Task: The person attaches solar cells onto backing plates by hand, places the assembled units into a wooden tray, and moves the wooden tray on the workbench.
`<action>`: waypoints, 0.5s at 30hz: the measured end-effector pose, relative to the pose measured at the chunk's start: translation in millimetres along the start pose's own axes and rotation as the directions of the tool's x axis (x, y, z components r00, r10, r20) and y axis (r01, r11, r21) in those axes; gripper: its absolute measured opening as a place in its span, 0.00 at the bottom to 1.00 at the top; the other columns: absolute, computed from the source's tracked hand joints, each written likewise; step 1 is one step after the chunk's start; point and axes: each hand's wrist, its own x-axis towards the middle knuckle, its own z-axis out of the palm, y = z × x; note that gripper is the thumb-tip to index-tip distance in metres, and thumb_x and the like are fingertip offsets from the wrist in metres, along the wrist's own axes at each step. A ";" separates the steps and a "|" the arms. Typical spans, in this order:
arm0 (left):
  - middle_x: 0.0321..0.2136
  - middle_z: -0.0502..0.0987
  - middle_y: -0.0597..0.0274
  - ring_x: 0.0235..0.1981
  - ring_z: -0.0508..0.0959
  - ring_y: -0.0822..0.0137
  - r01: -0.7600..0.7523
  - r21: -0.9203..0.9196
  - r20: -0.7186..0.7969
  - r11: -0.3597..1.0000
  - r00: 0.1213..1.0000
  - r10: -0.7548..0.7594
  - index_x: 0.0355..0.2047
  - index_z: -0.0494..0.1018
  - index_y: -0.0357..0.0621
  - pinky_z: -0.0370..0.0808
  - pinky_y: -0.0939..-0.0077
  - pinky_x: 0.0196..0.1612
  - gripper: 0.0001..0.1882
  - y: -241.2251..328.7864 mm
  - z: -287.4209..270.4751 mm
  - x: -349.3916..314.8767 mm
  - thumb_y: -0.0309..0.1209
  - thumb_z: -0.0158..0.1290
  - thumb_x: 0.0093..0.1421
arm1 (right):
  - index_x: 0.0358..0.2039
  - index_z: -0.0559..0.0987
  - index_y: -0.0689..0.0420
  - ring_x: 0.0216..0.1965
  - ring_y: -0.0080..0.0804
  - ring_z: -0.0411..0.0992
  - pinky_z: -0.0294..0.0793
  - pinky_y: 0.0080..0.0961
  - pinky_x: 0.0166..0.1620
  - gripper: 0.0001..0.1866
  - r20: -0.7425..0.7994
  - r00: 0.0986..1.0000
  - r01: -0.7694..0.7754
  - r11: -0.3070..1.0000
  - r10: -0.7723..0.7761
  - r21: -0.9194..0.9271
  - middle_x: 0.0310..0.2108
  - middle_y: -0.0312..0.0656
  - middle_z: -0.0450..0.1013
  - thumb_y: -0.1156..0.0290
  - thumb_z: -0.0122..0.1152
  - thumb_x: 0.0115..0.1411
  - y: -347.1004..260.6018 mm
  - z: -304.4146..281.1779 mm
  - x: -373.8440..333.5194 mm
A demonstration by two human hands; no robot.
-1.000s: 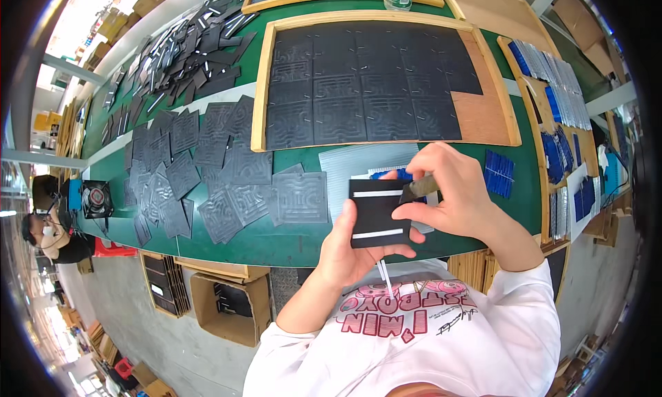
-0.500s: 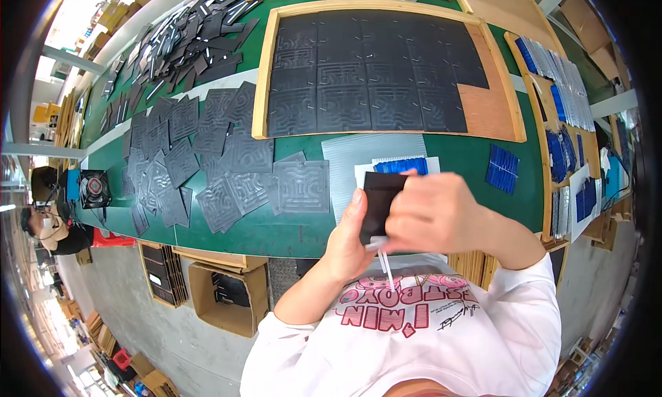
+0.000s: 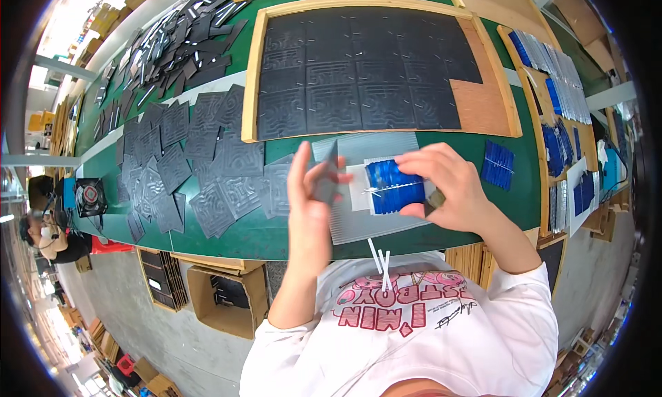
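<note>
My left hand (image 3: 310, 207) is raised over the table, holding a thin dark grey sheet (image 3: 327, 180) that stands nearly on edge and is blurred by motion. With thumb and fingers, my right hand (image 3: 452, 187) grips the right end of a blue bundle (image 3: 396, 187) of thin strips crossed by a white tie. Under the bundle are white paper (image 3: 359, 194) and a ribbed translucent sheet (image 3: 352, 225). Something dark, mostly hidden, shows under my right palm. Several thin white strips (image 3: 380, 262) show in front of my shirt, below the table edge.
Black embossed square sheets (image 3: 172, 166) spread over the left, with a heap of small black pieces (image 3: 179, 52) behind. A wooden frame (image 3: 252, 100) holds black squares at the back. Another blue bundle (image 3: 498, 165) lies right, near a wooden tray (image 3: 534, 128) with blue and silver bundles.
My hands have moved apart, the left leftward with the dark sheet. My right hand has come down onto the blue bundle, which now shows more fully. The white strips have left my hand.
</note>
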 end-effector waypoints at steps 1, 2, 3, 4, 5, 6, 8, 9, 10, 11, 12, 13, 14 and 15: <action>0.58 0.68 0.40 0.50 0.78 0.50 0.089 -0.158 0.019 0.983 0.996 -0.087 0.71 0.44 0.49 0.75 0.65 0.50 0.47 6.4 2.9 2.5 0.67 0.40 0.63 | 0.46 0.76 0.53 0.46 0.42 0.75 0.79 0.33 0.43 0.32 -0.002 1.000 -0.011 1.000 0.011 -0.008 0.48 0.38 0.77 0.57 0.79 0.41 3.0 0.1 -1.5; 0.57 0.69 0.38 0.51 0.77 0.45 0.142 -0.313 0.045 0.939 0.990 -0.134 0.71 0.44 0.52 0.78 0.62 0.48 0.45 8.7 0.1 2.3 0.66 0.39 0.64 | 0.47 0.75 0.52 0.49 0.42 0.74 0.79 0.33 0.43 0.33 0.028 0.999 -0.020 1.000 0.021 -0.010 0.50 0.38 0.76 0.56 0.78 0.42 2.2 0.6 -0.2; 0.57 0.69 0.37 0.52 0.77 0.41 0.193 -0.457 0.078 0.868 0.981 -0.178 0.71 0.45 0.55 0.81 0.59 0.46 0.43 11.1 -3.3 2.3 0.65 0.39 0.65 | 0.48 0.75 0.52 0.51 0.42 0.73 0.80 0.33 0.44 0.34 0.059 0.998 -0.030 0.999 0.031 -0.012 0.51 0.38 0.76 0.54 0.78 0.42 2.4 1.0 0.0; 0.59 0.66 0.34 0.54 0.74 0.33 0.203 -0.535 0.121 0.820 0.979 -0.164 0.71 0.44 0.58 0.81 0.49 0.48 0.40 8.3 -7.9 2.9 0.64 0.36 0.66 | 0.49 0.75 0.51 0.54 0.42 0.71 0.80 0.32 0.44 0.35 0.079 0.996 -0.027 0.999 0.028 -0.017 0.53 0.38 0.75 0.51 0.77 0.42 4.3 2.0 -1.5; 0.59 0.66 0.34 0.54 0.74 0.33 0.208 -0.536 0.125 0.818 0.978 -0.166 0.71 0.44 0.58 0.81 0.49 0.48 0.40 7.8 -10.2 3.1 0.64 0.36 0.66 | 0.49 0.75 0.51 0.54 0.42 0.71 0.80 0.32 0.44 0.35 0.078 0.996 -0.032 0.999 0.033 -0.019 0.53 0.38 0.75 0.51 0.77 0.42 5.1 3.2 -1.6; 0.60 0.64 0.33 0.54 0.73 0.31 0.222 -0.588 0.146 0.778 0.975 -0.168 0.71 0.44 0.59 0.80 0.47 0.49 0.40 7.6 -11.7 2.9 0.64 0.36 0.66 | 0.49 0.75 0.51 0.54 0.42 0.71 0.80 0.32 0.44 0.35 0.083 0.996 -0.026 0.999 0.029 -0.035 0.53 0.38 0.75 0.51 0.76 0.42 5.5 4.3 -1.4; 0.63 0.58 0.32 0.56 0.69 0.26 0.245 -0.671 0.192 0.700 0.969 -0.155 0.71 0.43 0.58 0.78 0.40 0.51 0.42 6.1 -16.1 2.6 0.61 0.42 0.65 | 0.49 0.75 0.51 0.54 0.42 0.72 0.81 0.32 0.44 0.35 0.087 0.996 -0.022 0.998 0.027 -0.050 0.53 0.38 0.75 0.51 0.76 0.41 6.0 4.9 -1.3; 0.63 0.57 0.32 0.56 0.68 0.25 0.241 -0.642 0.202 0.728 0.969 -0.142 0.71 0.42 0.57 0.78 0.40 0.52 0.43 5.6 -18.4 2.3 0.59 0.46 0.64 | 0.50 0.75 0.51 0.54 0.42 0.71 0.81 0.32 0.44 0.36 0.105 0.994 -0.027 0.999 0.031 -0.045 0.53 0.38 0.75 0.51 0.77 0.41 6.3 5.0 -1.0; 0.64 0.57 0.33 0.57 0.67 0.24 0.236 -0.612 0.213 0.755 0.968 -0.129 0.71 0.41 0.56 0.77 0.39 0.52 0.45 5.6 -19.8 2.0 0.58 0.50 0.63 | 0.50 0.75 0.51 0.55 0.41 0.71 0.81 0.32 0.45 0.37 0.123 0.992 -0.031 0.999 0.036 -0.039 0.53 0.38 0.75 0.52 0.77 0.40 6.5 4.9 -0.8; 0.64 0.56 0.34 0.58 0.65 0.24 0.259 -0.714 0.217 0.651 0.965 -0.146 0.71 0.40 0.55 0.75 0.39 0.54 0.49 6.9 -19.2 2.0 0.40 0.60 0.59 | 0.50 0.75 0.51 0.55 0.41 0.71 0.81 0.32 0.45 0.37 0.123 0.992 -0.034 0.999 0.038 -0.039 0.53 0.38 0.75 0.52 0.77 0.40 6.8 4.4 -1.1; 0.64 0.56 0.34 0.58 0.65 0.24 0.261 -0.714 0.218 0.650 0.965 -0.148 0.71 0.40 0.55 0.75 0.39 0.54 0.49 7.0 -19.3 2.0 0.40 0.60 0.59 | 0.51 0.75 0.52 0.55 0.41 0.71 0.81 0.32 0.45 0.37 0.113 0.993 -0.013 0.999 0.018 -0.046 0.53 0.38 0.75 0.52 0.77 0.40 6.8 3.5 -1.3; 0.65 0.55 0.35 0.59 0.64 0.24 0.245 -0.659 0.224 0.712 0.967 -0.125 0.71 0.40 0.55 0.74 0.39 0.55 0.50 6.9 -19.4 2.1 0.31 0.60 0.56 | 0.51 0.75 0.52 0.54 0.41 0.71 0.81 0.32 0.45 0.38 0.102 0.995 0.008 0.999 -0.002 -0.054 0.53 0.39 0.75 0.53 0.77 0.40 7.1 2.9 -1.7; 0.65 0.54 0.35 0.59 0.64 0.24 0.225 -0.599 0.230 0.769 0.968 -0.103 0.72 0.39 0.55 0.73 0.39 0.56 0.53 7.1 -19.5 2.0 0.22 0.59 0.52 | 0.51 0.75 0.52 0.54 0.41 0.71 0.81 0.32 0.45 0.38 0.103 0.995 0.006 0.999 0.000 -0.053 0.53 0.39 0.75 0.53 0.77 0.40 7.5 3.1 -2.2; 0.66 0.54 0.38 0.60 0.63 0.24 0.233 -0.651 0.223 0.723 0.968 -0.112 0.72 0.39 0.56 0.72 0.39 0.58 0.56 7.4 -18.7 1.6 0.10 0.51 0.45 | 0.51 0.75 0.52 0.54 0.41 0.71 0.80 0.32 0.46 0.38 0.111 0.994 0.001 0.999 0.005 -0.053 0.53 0.39 0.75 0.54 0.77 0.39 8.1 3.3 -2.7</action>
